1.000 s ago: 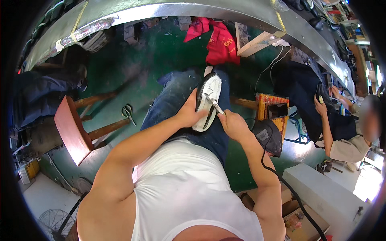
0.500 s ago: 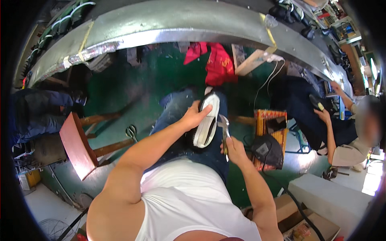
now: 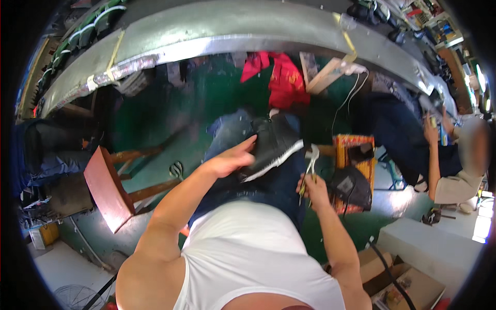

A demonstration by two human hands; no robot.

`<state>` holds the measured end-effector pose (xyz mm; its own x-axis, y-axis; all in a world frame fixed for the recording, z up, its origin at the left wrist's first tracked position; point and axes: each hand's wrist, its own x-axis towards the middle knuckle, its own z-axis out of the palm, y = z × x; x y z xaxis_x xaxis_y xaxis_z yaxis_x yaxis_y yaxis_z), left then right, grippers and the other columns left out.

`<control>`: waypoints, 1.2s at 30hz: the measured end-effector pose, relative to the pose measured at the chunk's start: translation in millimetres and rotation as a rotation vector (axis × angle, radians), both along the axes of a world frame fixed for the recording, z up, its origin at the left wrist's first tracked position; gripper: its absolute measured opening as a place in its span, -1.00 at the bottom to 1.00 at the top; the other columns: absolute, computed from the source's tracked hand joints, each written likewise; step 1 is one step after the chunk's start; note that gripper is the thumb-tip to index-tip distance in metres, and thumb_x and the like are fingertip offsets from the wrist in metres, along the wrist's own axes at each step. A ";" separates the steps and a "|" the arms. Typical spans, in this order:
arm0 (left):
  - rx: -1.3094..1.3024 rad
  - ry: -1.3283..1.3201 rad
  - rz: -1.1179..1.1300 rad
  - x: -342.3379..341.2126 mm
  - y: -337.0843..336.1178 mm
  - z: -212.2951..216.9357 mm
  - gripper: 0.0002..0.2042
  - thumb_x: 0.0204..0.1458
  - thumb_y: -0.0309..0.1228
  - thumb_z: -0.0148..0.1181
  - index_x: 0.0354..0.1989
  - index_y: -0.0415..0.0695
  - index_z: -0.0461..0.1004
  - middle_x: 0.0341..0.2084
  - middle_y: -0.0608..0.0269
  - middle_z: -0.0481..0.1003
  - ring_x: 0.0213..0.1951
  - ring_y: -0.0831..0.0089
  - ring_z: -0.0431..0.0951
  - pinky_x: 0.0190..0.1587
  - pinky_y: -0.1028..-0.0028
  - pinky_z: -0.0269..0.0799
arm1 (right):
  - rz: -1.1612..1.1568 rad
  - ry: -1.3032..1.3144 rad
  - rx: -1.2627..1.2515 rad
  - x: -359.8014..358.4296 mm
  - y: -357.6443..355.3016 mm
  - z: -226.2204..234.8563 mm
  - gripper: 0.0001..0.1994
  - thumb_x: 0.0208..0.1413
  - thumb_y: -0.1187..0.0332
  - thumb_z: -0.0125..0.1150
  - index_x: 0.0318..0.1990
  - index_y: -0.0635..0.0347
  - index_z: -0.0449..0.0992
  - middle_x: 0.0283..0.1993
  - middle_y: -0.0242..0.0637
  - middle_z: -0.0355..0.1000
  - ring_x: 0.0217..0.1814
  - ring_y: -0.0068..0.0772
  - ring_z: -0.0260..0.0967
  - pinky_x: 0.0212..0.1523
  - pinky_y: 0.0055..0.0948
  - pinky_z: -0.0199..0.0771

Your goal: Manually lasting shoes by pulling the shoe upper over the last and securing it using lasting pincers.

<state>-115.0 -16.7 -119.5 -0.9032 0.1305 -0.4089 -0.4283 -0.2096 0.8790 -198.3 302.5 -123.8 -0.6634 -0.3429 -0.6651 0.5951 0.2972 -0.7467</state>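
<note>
A black shoe (image 3: 271, 142) with a white lower edge rests across my thighs, its dark upper now facing up and its white edge toward the right. My left hand (image 3: 232, 159) is at the shoe's left side, fingers stretched and apart, fingertips against the upper. To the right of the shoe, my right hand (image 3: 316, 190) is closed around the handles of silver lasting pincers (image 3: 311, 160), whose head points away from me. A small gap separates the pincers from the shoe.
A long metal-edged bench (image 3: 232, 26) curves across the far side. Red cloth (image 3: 287, 80) hangs below it. Scissors (image 3: 176, 169) lie by a wooden stool (image 3: 108, 188) at left. A black cap (image 3: 351, 188) sits on a patterned seat at right, near a seated co-worker (image 3: 457, 170).
The shoe has turned over from its pale underside to its black upper. My left hand has loosened its grip on it. My right hand has moved slightly right with the pincers.
</note>
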 end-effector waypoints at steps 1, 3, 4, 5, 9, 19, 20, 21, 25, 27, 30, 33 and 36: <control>-0.340 0.048 -0.095 6.2 17.8 -22.5 0.12 -0.14 0.07 0.37 0.44 -0.29 -0.19 0.34 -0.23 0.10 0.37 0.11 0.16 0.36 0.32 0.06 | -0.004 0.015 -0.032 1.6 -2.4 6.8 -0.75 0.30 0.24 0.06 -0.06 0.24 0.41 -0.36 -0.36 0.47 -0.40 -0.50 0.47 -0.43 -0.58 0.41; -0.693 -0.333 -0.012 -2.8 53.9 13.1 0.11 -0.21 -0.19 0.50 0.39 -0.43 -0.17 0.25 -0.27 0.22 0.30 0.06 0.26 0.31 0.36 0.17 | 0.054 0.098 -0.066 4.5 -2.3 9.2 -0.75 0.28 0.27 0.09 -0.02 0.24 0.42 -0.36 -0.37 0.47 -0.40 -0.51 0.45 -0.38 -0.55 0.42; -0.742 -0.210 0.059 -5.9 48.2 -6.3 0.11 -0.24 -0.18 0.53 0.38 -0.42 -0.12 0.17 -0.27 0.33 0.23 0.04 0.34 0.28 0.37 0.21 | 0.129 0.213 -0.119 3.9 -6.2 16.0 -0.73 0.26 0.30 0.12 0.02 0.23 0.42 -0.36 -0.37 0.46 -0.39 -0.53 0.43 -0.33 -0.53 0.43; -0.607 -0.198 0.089 -0.4 48.3 -22.8 0.14 -0.28 -0.19 0.56 0.38 -0.43 -0.13 0.20 -0.26 0.29 0.25 0.07 0.32 0.30 0.37 0.19 | 0.125 0.197 -0.111 2.1 -6.1 27.6 -0.73 0.26 0.30 0.12 0.02 0.23 0.42 -0.36 -0.37 0.46 -0.39 -0.53 0.43 -0.33 -0.53 0.43; -0.440 -0.187 0.104 2.2 49.7 -12.1 0.14 -0.26 -0.22 0.56 0.38 -0.46 -0.16 0.22 -0.25 0.26 0.27 0.10 0.29 0.30 0.39 0.16 | 0.693 0.508 0.290 9.9 -12.1 62.9 -0.55 0.16 0.39 0.13 0.20 0.34 0.32 -0.23 -0.02 0.45 -0.14 -0.15 0.48 -0.09 -0.29 0.44; -0.224 -0.189 0.119 14.6 63.7 -16.8 0.21 -0.32 -0.40 0.58 0.41 -0.42 -0.28 0.23 -0.16 0.25 0.27 0.17 0.26 0.30 0.43 0.14 | 1.110 1.343 0.566 -1.1 -37.1 83.3 -0.55 0.06 0.44 0.15 0.16 0.28 0.38 -0.10 0.09 0.42 -0.08 0.07 0.43 -0.06 -0.18 0.47; -0.224 -0.191 0.125 15.2 64.9 -16.2 0.21 -0.32 -0.40 0.58 0.41 -0.42 -0.28 0.23 -0.16 0.25 0.27 0.17 0.26 0.30 0.43 0.14 | 1.203 1.117 0.518 -4.6 -41.4 90.3 -0.57 0.06 0.44 0.15 0.13 0.29 0.40 -0.14 0.07 0.43 -0.12 0.07 0.44 -0.08 -0.16 0.47; -0.256 -0.216 0.104 15.2 67.0 -15.3 0.22 -0.33 -0.41 0.58 0.41 -0.41 -0.30 0.23 -0.16 0.25 0.28 0.17 0.26 0.31 0.43 0.13 | 1.280 0.887 0.470 -7.0 -44.1 93.9 -0.60 0.06 0.44 0.15 0.10 0.30 0.41 -0.18 0.06 0.44 -0.17 0.07 0.45 -0.10 -0.14 0.48; -0.133 -0.194 0.128 20.5 62.1 -14.5 0.25 -0.34 -0.40 0.59 0.42 -0.39 -0.33 0.25 -0.18 0.23 0.29 0.14 0.24 0.32 0.42 0.11 | 1.284 0.767 0.289 -8.8 -51.1 81.6 -0.61 0.05 0.44 0.17 0.07 0.30 0.42 -0.22 0.04 0.46 -0.21 0.08 0.45 -0.11 -0.11 0.47; -0.177 -0.169 0.115 19.7 66.0 -33.4 0.25 -0.30 -0.37 0.58 0.41 -0.42 -0.37 0.28 -0.23 0.18 0.32 0.09 0.19 0.35 0.39 0.05 | 1.128 0.913 0.369 -4.4 -44.9 89.8 -0.60 0.04 0.44 0.18 0.07 0.36 0.40 -0.21 0.06 0.45 -0.18 0.10 0.45 -0.07 -0.12 0.46; -0.514 -0.039 0.075 20.8 73.9 -28.6 0.24 -0.23 -0.34 0.52 0.38 -0.48 -0.46 0.38 -0.36 -0.13 0.45 0.05 -0.13 0.43 0.37 -0.18 | 1.132 1.097 0.465 -3.6 -48.8 93.0 -0.58 -0.02 0.49 0.16 0.05 0.45 0.39 -0.18 0.10 0.46 -0.12 0.09 0.47 -0.05 -0.15 0.47; -0.697 0.090 -0.025 23.9 79.7 -23.3 0.19 -0.17 -0.31 0.45 0.38 -0.48 -0.47 0.40 -0.37 -0.28 0.48 0.08 -0.32 0.45 0.41 -0.29 | 1.329 0.937 0.643 -17.9 -77.5 118.0 -0.59 -0.04 0.49 0.15 0.02 0.47 0.42 -0.20 0.11 0.49 -0.11 0.11 0.49 -0.07 -0.14 0.49; -0.485 0.124 -0.046 27.9 69.2 -24.4 0.01 0.00 -0.30 0.21 0.40 -0.44 -0.44 0.43 -0.26 -0.32 0.48 0.16 -0.37 0.45 0.40 -0.35 | 1.547 0.604 0.759 -37.5 -108.0 140.2 -0.63 -0.02 0.44 0.14 -0.03 0.43 0.46 -0.24 0.12 0.52 -0.12 0.14 0.50 -0.09 -0.11 0.49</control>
